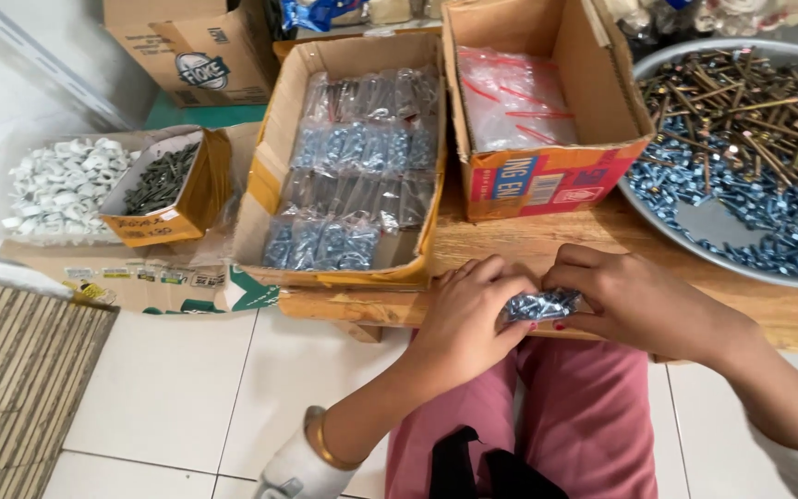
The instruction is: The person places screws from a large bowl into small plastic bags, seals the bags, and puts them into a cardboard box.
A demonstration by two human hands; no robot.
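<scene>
Clear plastic packet of small bluish metal screws [543,304], pinched between left hand [466,319] and right hand [633,300], fingers closed on its ends, at near edge of low wooden table [528,245]. Step, as judged: sealing the packet. Beyond it, open cardboard box of filled packets [348,157]; placing there needs one hand freed.

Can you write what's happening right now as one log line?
left hand + right hand: both pinch small clear bag of bolts | above lap, at wooden table edge
</scene>
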